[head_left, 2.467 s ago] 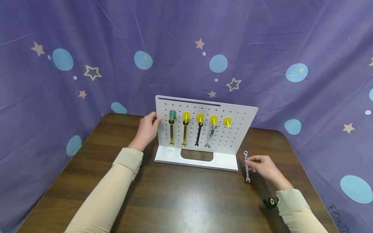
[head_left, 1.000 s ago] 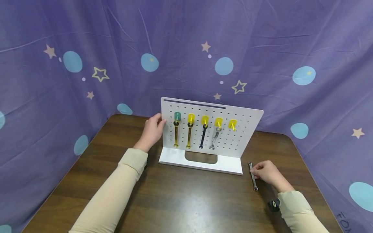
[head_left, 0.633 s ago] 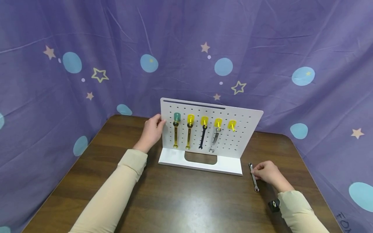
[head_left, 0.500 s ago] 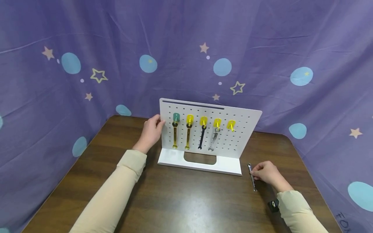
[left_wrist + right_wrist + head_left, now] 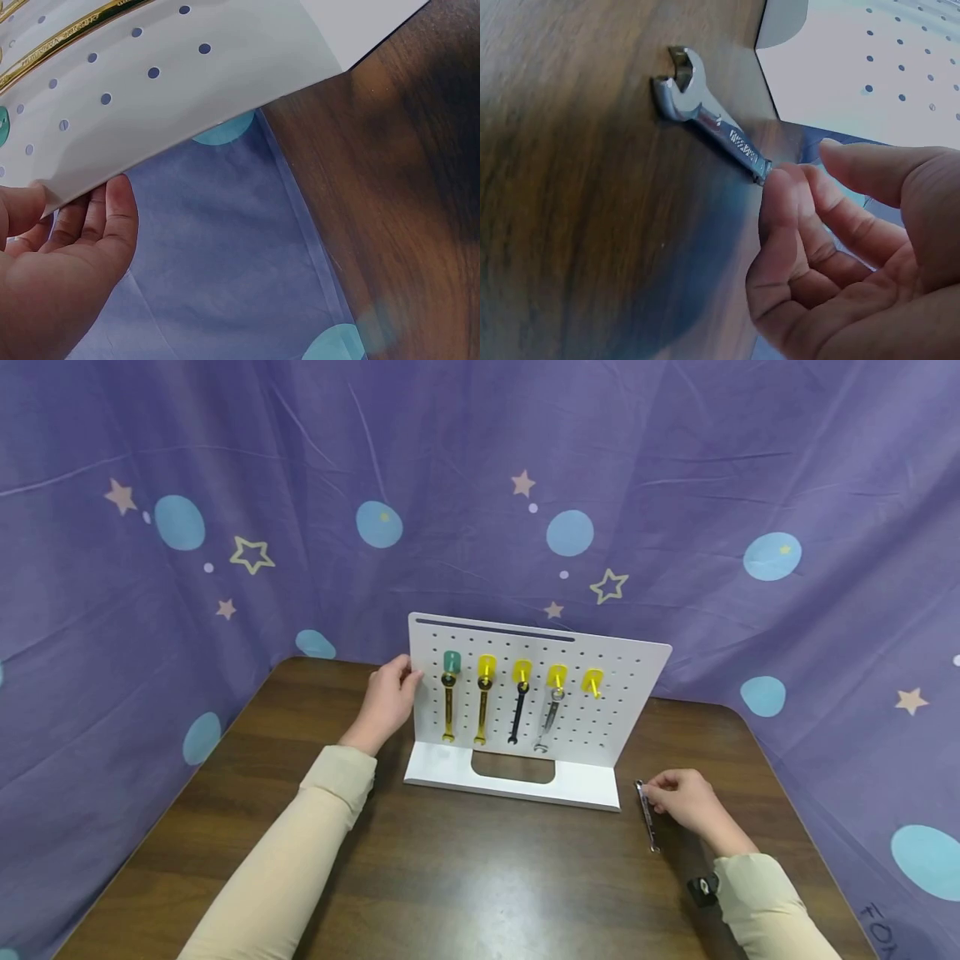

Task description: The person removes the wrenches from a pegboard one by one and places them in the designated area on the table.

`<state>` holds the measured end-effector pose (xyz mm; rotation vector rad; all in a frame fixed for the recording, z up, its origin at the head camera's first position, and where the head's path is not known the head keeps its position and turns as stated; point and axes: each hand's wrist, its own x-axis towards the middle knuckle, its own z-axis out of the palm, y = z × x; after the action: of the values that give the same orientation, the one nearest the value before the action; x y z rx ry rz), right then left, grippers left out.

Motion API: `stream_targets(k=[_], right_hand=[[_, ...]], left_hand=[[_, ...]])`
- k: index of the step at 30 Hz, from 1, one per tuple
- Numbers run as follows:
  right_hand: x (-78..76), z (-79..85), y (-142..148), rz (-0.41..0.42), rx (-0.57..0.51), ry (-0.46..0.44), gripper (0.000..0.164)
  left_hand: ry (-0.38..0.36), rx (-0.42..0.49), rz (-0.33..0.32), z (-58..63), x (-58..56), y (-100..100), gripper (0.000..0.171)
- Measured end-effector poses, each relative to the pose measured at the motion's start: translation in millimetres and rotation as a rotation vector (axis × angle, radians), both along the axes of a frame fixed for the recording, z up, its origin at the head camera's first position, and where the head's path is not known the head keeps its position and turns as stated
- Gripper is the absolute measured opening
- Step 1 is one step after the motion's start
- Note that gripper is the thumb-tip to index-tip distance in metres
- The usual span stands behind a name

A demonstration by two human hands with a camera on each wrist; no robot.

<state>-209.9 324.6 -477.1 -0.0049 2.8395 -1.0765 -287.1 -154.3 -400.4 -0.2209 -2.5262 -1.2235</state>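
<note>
In the head view my left hand (image 5: 386,697) pinches the left edge of a white pegboard stand (image 5: 637,693). The left wrist view has the thumb in front of the board and the other fingers behind it. My right hand (image 5: 686,802) is beside the stand's right end, its fingertips at the ring end of a silver combination wrench (image 5: 647,818). The right wrist view shows the wrench's open jaw end low over the table; curled fingers hide its other end. Two gold wrenches (image 5: 482,714), a black wrench (image 5: 517,714) and a silver wrench (image 5: 550,722) hang on the pegboard.
A yellow hook (image 5: 592,681) at the right of the row carries no wrench. A green hook (image 5: 452,662) is at the row's left. The brown wooden table (image 5: 480,868) meets a purple curtain (image 5: 465,485) behind and at both sides.
From 2.5 s ago, my right hand has come down and toward me with the wrench, which has tilted. Lately its fingers have shifted nearer the ring end. My left hand keeps its place on the board.
</note>
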Motion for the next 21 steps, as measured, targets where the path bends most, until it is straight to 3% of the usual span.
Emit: stream_targets(k=[12,21], right_hand=[[-3.7,5.3,-12.7,0.065,-0.026,0.155,0.016],[-3.5,12.1,-25.6,0.064,-0.092,0.158,0.018]], left_hand=[[-0.014,0.02,-0.009,-1.9,-0.1,0.5,0.016],[0.007,0.015,-0.001,-2.3,0.5,-0.5,0.014]])
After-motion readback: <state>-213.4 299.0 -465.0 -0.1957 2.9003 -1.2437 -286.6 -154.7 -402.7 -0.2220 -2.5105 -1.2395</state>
